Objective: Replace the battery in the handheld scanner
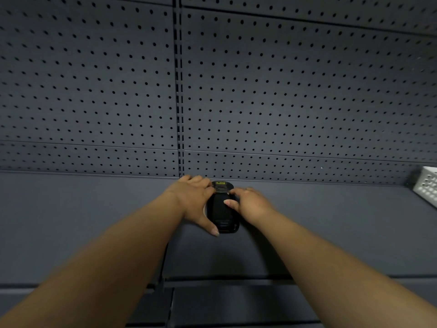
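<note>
A black handheld scanner (221, 213) lies on the dark grey shelf (94, 221), its far end with a small yellow label near the pegboard back wall. My left hand (194, 200) grips its left side, thumb stretched along the near edge and fingers over the far end. My right hand (250, 204) clasps the right side, thumb resting on the scanner's back and fingers curled over the upper part. Whether a battery or cover is exposed is hidden by the fingers.
A dark perforated pegboard wall (283, 91) rises behind the shelf, split by a slotted upright (179, 114). A white perforated basket (428, 185) stands at the far right of the shelf. A shelf front edge (236, 281) runs below my forearms.
</note>
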The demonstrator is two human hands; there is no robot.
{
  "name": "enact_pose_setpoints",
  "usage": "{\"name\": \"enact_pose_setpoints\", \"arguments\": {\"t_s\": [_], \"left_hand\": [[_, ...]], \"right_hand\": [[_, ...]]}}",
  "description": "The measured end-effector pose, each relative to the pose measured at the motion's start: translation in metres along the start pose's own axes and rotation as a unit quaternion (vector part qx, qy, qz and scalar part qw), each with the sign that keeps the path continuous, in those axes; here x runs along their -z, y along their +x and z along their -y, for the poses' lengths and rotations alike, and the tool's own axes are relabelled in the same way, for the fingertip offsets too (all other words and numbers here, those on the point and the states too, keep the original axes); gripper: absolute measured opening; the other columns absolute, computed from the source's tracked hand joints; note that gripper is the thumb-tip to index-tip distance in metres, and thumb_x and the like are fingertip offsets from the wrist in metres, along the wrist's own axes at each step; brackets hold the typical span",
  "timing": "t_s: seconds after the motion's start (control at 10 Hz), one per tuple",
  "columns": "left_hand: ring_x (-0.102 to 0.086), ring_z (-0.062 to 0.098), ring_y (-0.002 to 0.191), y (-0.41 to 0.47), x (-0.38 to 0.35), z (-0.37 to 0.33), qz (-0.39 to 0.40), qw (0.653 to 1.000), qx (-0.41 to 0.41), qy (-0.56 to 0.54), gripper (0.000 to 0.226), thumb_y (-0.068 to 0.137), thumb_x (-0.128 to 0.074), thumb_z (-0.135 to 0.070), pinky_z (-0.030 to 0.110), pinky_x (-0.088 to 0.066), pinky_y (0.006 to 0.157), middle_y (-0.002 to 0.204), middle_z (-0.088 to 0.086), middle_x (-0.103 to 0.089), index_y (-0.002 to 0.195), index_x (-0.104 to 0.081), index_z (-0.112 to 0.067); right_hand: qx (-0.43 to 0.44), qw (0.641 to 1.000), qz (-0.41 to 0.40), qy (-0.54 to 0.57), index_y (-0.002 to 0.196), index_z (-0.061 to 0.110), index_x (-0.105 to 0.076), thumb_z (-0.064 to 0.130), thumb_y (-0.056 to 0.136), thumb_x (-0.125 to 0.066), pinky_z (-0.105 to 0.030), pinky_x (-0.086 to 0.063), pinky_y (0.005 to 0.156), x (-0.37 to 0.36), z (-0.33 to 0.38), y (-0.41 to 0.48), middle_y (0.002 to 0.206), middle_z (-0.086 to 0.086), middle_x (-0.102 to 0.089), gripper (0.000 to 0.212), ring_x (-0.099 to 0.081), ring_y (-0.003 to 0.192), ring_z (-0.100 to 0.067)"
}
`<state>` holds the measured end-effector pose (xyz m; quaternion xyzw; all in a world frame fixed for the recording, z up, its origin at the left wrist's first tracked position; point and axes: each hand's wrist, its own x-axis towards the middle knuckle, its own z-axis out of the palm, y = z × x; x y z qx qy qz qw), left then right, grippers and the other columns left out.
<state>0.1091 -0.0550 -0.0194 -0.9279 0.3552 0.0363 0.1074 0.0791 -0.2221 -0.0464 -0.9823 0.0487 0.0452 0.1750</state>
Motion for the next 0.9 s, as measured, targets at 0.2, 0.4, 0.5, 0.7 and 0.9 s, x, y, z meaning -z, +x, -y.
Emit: {"name": "enact_pose_setpoints", "arguments": {"t_s": [0.2, 0.4, 0.5, 0.7, 0.9], "left_hand": [[-0.033, 0.021, 0.130, 0.001, -0.001, 0.000, -0.003, 1.000, 0.010, -0.018, 0.111, 0.049, -0.058, -0.084, 0.039, -0.023, 0.112, 0.137, 0.002, -0.039, 0.136, -0.035, -0.018], [-0.033, 0.022, 0.127, 0.001, -0.008, 0.000, 0.007, 0.992, 0.034, -0.123, 0.107, 0.051, -0.070, -0.072, 0.037, -0.028, 0.109, 0.134, 0.003, -0.039, 0.136, -0.032, -0.019], [-0.033, 0.021, 0.128, 0.000, -0.009, -0.001, 0.011, 0.987, 0.036, -0.156, 0.105, 0.052, -0.073, -0.068, 0.037, -0.030, 0.110, 0.135, 0.003, -0.039, 0.136, -0.033, -0.019], [-0.030, 0.021, 0.132, -0.004, -0.010, -0.003, 0.021, 0.983, 0.048, -0.178, 0.106, 0.056, -0.072, -0.066, 0.038, -0.029, 0.113, 0.142, 0.002, -0.036, 0.140, -0.027, -0.021], [-0.011, 0.025, 0.145, -0.010, -0.012, 0.000, 0.084, 0.973, 0.074, -0.201, 0.109, 0.064, -0.062, -0.071, 0.042, -0.017, 0.118, 0.158, 0.002, -0.011, 0.147, -0.005, -0.029]], "right_hand": [[-0.002, 1.000, -0.002, 0.004, 0.136, 0.021, -0.045, 0.042, 0.092, -0.049, -0.036, -0.036, 0.104, -0.001, 0.000, 0.000, 0.131, -0.015, -0.050, 0.049, -0.043, 0.125, -0.030], [-0.007, 1.000, -0.001, 0.010, 0.136, 0.021, -0.045, 0.041, 0.092, -0.050, -0.035, -0.037, 0.103, -0.002, -0.001, 0.003, 0.132, -0.014, -0.050, 0.050, -0.044, 0.126, -0.030], [-0.008, 1.000, 0.001, 0.012, 0.135, 0.020, -0.047, 0.041, 0.091, -0.052, -0.035, -0.038, 0.103, -0.002, -0.001, 0.005, 0.133, -0.015, -0.051, 0.049, -0.045, 0.125, -0.031], [-0.016, 0.999, 0.014, 0.023, 0.134, 0.020, -0.046, 0.041, 0.092, -0.051, -0.036, -0.040, 0.101, -0.003, -0.001, 0.007, 0.135, -0.015, -0.052, 0.047, -0.050, 0.122, -0.032], [-0.016, 0.997, 0.073, 0.036, 0.144, 0.022, -0.032, 0.044, 0.095, -0.041, -0.036, -0.033, 0.108, 0.021, -0.002, -0.003, 0.146, -0.013, -0.043, 0.054, -0.043, 0.132, -0.031]]}}
